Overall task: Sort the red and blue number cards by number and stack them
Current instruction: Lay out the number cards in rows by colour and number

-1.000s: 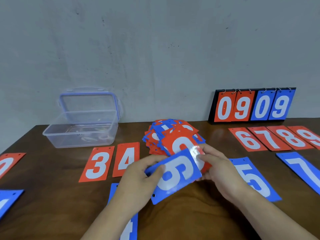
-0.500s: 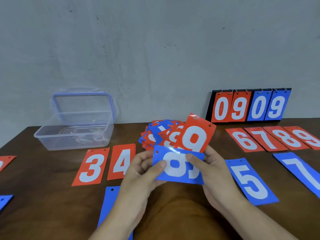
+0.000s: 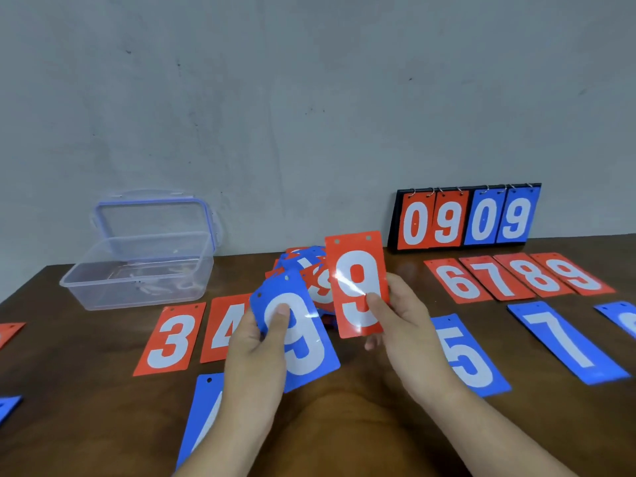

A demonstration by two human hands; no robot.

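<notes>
red 9 card: upright, long axis vertical, punched holes on top, held over the table in front of the loose pile | blue 9 card: just beside it on the left, top leaning left | right hand: thumb on the face, pinches the red card low | left hand: thumb on the digit, pinches the blue card | scoreboard: reads 0909

Red 9 card, blue 9 card (white digits both); brown table; clear box, blue-rimmed lid.
</notes>
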